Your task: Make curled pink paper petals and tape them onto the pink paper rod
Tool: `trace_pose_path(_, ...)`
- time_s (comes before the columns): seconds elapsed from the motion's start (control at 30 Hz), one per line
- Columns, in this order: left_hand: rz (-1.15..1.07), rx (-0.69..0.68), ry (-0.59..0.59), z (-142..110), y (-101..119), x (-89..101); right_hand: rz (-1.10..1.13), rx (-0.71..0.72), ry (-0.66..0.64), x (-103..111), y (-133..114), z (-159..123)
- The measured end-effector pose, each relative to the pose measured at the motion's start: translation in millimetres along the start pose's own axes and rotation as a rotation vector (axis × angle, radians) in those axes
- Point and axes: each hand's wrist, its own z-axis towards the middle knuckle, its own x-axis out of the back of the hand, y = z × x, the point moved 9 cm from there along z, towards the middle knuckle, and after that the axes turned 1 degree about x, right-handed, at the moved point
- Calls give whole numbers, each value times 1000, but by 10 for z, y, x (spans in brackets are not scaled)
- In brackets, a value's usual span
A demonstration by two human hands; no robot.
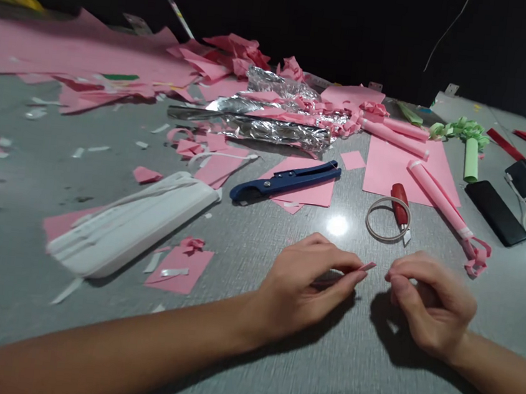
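Between the thumb and fingertips of my left hand point(313, 280) is a small strip of pink paper point(368, 266), its end poking out to the right. My right hand point(433, 299) hovers just to the right of it, thumb and index finger pinched together; whether anything is between them I cannot make out. Beyond the hands lie a small red-handled cutter point(399, 205) and a ring-shaped roll of tape point(368, 217) touching it. Farther left, navy-blue scissors-like cutters point(288, 181) rest on pink paper sheets.
A white bundle with straps point(138, 224) lies at left. Crumpled foil point(274, 132) and pink scraps point(230, 59) spread along the back. Rolled pink paper tubes point(441, 200), a green paper tube point(471, 159), a black phone point(496, 212) and cables occupy the right.
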Motion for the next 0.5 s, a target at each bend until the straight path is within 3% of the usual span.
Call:
trace_pose_path(0.2, 18, 9, -58, -29, 2, -60, 3, 2, -148, -158, 4, -18)
trace_pose_path(0.5, -240, 88, -251, 16, -29, -131, 42, -46, -165, -175, 46, -5)
